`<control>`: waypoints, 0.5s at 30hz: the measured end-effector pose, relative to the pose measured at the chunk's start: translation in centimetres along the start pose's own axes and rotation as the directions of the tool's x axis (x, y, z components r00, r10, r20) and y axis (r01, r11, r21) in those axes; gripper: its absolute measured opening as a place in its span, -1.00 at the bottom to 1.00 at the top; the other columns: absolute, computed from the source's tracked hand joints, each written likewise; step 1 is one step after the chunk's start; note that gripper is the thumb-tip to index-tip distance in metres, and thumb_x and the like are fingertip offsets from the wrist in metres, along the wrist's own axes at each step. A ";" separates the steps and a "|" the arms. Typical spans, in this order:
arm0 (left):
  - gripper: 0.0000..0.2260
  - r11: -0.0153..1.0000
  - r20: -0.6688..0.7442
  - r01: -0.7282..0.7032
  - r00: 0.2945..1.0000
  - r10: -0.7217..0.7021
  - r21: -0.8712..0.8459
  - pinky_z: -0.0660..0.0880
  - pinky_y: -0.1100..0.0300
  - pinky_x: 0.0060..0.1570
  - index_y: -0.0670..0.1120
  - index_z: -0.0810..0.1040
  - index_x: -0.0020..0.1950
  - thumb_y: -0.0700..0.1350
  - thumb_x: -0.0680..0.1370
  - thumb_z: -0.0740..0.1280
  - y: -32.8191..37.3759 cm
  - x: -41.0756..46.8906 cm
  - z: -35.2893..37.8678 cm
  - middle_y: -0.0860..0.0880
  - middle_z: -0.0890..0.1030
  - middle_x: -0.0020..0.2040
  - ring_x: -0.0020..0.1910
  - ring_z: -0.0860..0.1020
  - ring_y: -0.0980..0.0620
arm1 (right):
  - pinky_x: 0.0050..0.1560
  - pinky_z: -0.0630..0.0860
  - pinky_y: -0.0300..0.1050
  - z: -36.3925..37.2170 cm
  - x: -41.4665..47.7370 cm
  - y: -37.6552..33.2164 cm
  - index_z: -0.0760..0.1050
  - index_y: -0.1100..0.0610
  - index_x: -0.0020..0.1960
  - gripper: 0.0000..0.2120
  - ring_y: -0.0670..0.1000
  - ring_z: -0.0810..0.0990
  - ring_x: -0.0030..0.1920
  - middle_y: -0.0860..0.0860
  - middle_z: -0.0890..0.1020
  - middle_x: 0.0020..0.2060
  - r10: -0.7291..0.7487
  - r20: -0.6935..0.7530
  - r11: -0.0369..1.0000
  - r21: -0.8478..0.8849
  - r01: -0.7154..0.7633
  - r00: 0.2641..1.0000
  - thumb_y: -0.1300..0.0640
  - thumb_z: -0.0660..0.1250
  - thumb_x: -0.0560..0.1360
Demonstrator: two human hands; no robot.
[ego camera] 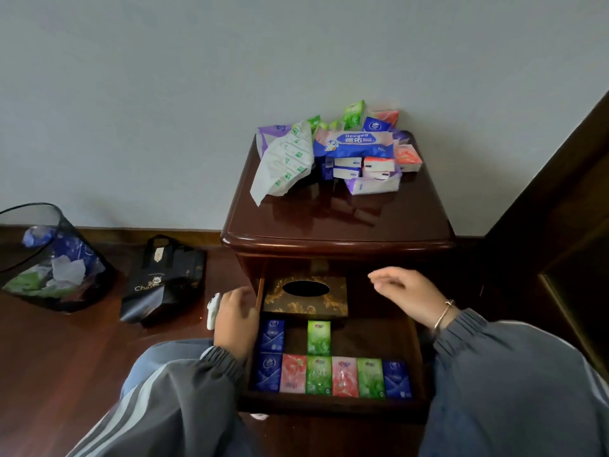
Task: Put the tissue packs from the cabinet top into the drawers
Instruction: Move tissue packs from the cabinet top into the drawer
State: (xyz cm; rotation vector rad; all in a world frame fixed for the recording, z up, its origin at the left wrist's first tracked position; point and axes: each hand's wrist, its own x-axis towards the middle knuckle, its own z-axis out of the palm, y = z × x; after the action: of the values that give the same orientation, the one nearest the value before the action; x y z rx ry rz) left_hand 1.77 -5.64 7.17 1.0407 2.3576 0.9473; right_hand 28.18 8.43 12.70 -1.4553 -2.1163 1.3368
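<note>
A pile of tissue packs [356, 150] in blue, green, pink and white wrappers lies at the back of the dark wooden cabinet top [336, 219]. Below it the top drawer [333, 405] stands pulled out. Several small packs [331, 376] lie in a row along its front, with a blue pack [272, 334] and a green pack [318, 336] behind them. My left hand [235, 321] rests at the drawer's left edge, fingers loosely curled, holding nothing. My right hand [407, 296] hovers over the drawer's right side, fingers relaxed and empty.
A gold-patterned tissue box [304, 296] with an oval slot sits at the drawer's back. On the floor to the left stand a mesh waste bin [49, 258] and a black tote bag [164, 282]. A small white object [213, 310] lies beside my left hand. Dark wooden furniture [560, 225] rises at right.
</note>
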 end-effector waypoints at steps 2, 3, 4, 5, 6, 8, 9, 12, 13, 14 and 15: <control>-0.70 0.993 -0.064 -0.117 0.991 0.115 -0.016 0.46 0.05 0.18 -0.15 0.53 0.22 -0.31 0.50 0.28 2.0 0.1 -1.3 -0.10 0.53 0.17 0.09 0.52 -0.03 | 0.09 0.47 -0.24 -2.7 -0.4 -0.8 0.60 0.08 0.07 -0.82 -0.08 0.61 0.01 0.00 0.67 -0.01 -0.115 -0.226 0.993 -0.052 0.105 0.967 0.21 0.31 0.49; -0.71 0.983 -0.087 -0.180 0.980 0.177 -0.024 0.47 0.08 0.14 -0.13 0.54 0.20 -0.32 0.50 0.28 3.2 0.4 -1.9 -0.08 0.53 0.13 0.04 0.52 0.02 | 0.10 0.45 -0.23 -3.9 -0.1 -1.0 0.59 0.11 0.07 -0.82 -0.06 0.60 0.03 0.01 0.67 0.00 -0.158 -0.333 0.987 -0.094 0.134 0.930 0.23 0.31 0.49; -0.71 0.969 -0.105 -0.245 0.965 0.241 -0.028 0.47 0.13 0.12 -0.14 0.54 0.19 -0.33 0.50 0.28 4.4 0.7 -2.5 -0.06 0.52 0.11 0.01 0.52 0.04 | 0.12 0.43 -0.21 -5.1 0.4 -0.9 0.58 0.14 0.09 -0.80 -0.01 0.59 0.08 0.04 0.65 0.04 -0.190 -0.414 0.979 -0.151 0.139 0.890 0.24 0.31 0.49; -0.71 0.952 -0.116 -0.307 0.946 0.303 -0.017 0.46 0.17 0.11 -0.15 0.53 0.19 -0.34 0.50 0.27 5.6 1.1 -3.0 -0.05 0.51 0.09 0.01 0.51 0.03 | 0.15 0.40 -0.17 -6.1 1.1 -0.6 0.56 0.16 0.14 -0.78 0.04 0.57 0.15 0.07 0.63 0.10 -0.209 -0.464 0.970 -0.213 0.121 0.861 0.23 0.31 0.49; -0.71 0.931 -0.121 -0.365 0.924 0.363 0.009 0.46 0.16 0.12 -0.16 0.52 0.20 -0.34 0.50 0.27 6.7 1.5 -3.5 -0.05 0.50 0.10 0.04 0.52 0.01 | 0.20 0.38 -0.13 -7.0 1.9 -0.2 0.52 0.18 0.19 -0.73 0.08 0.52 0.22 0.09 0.59 0.17 -0.211 -0.489 0.960 -0.265 0.086 0.846 0.20 0.31 0.50; -0.69 0.882 -0.125 -0.461 0.874 0.470 0.101 0.49 0.06 0.14 -0.17 0.50 0.24 -0.31 0.51 0.27 8.7 2.6 -4.5 -0.07 0.48 0.16 0.10 0.51 -0.04 | 0.34 0.29 -0.07 -8.0 3.7 0.9 0.42 0.20 0.31 -0.63 0.11 0.39 0.36 0.13 0.46 0.32 -0.169 -0.478 0.949 -0.316 0.011 0.862 0.13 0.29 0.53; -0.68 0.848 -0.136 -0.505 0.840 0.525 0.158 0.50 0.01 0.14 -0.18 0.49 0.26 -0.30 0.51 0.27 9.7 3.3 -5.0 -0.10 0.48 0.18 0.11 0.51 -0.06 | 0.40 0.23 -0.03 -8.1 4.5 1.4 0.38 0.20 0.35 -0.58 0.12 0.31 0.42 0.15 0.39 0.38 -0.144 -0.456 0.945 -0.328 -0.015 0.878 0.10 0.29 0.53; -0.65 0.741 -0.177 -0.596 0.729 0.661 0.309 0.43 -0.05 0.15 -0.19 0.48 0.27 -0.27 0.48 0.31 12.4 5.4 -5.6 -0.15 0.50 0.23 0.15 0.49 -0.15 | 0.47 0.14 0.06 -7.6 6.7 2.2 0.27 0.15 0.44 -0.51 0.15 0.13 0.50 0.13 0.23 0.48 -0.117 -0.377 0.915 -0.401 -0.048 0.919 -0.01 0.22 0.56; -0.64 0.711 -0.175 -0.607 0.704 0.688 0.355 0.40 -0.05 0.16 -0.18 0.48 0.28 -0.24 0.48 0.32 13.4 6.2 -5.5 -0.15 0.49 0.26 0.18 0.48 -0.16 | 0.46 0.14 0.08 -7.3 7.3 2.3 0.25 0.12 0.45 -0.49 0.16 0.10 0.51 0.12 0.20 0.49 -0.108 -0.368 0.897 -0.436 -0.069 0.923 -0.05 0.18 0.57; -0.62 0.679 -0.161 -0.617 0.682 0.714 0.397 0.38 -0.06 0.17 -0.17 0.47 0.30 -0.20 0.47 0.34 14.3 6.9 -5.2 -0.16 0.48 0.29 0.21 0.46 -0.18 | 0.44 0.16 0.09 -7.0 7.7 2.3 0.23 0.10 0.46 -0.48 0.16 0.09 0.51 0.09 0.18 0.50 -0.100 -0.373 0.877 -0.471 -0.095 0.922 -0.09 0.15 0.57; -0.59 0.643 -0.136 -0.630 0.660 0.739 0.435 0.37 -0.07 0.18 -0.16 0.46 0.31 -0.15 0.47 0.34 15.3 7.5 -4.7 -0.16 0.48 0.31 0.23 0.45 -0.19 | 0.42 0.18 0.09 -6.8 7.9 2.4 0.21 0.07 0.47 -0.47 0.15 0.09 0.51 0.08 0.18 0.51 -0.098 -0.387 0.857 -0.501 -0.120 0.917 -0.12 0.12 0.57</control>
State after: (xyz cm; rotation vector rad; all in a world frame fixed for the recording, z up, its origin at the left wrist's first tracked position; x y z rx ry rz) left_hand 1.72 5.65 20.84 2.2187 2.4343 0.9886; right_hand 30.22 18.96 12.34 -1.7467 -2.2627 0.3980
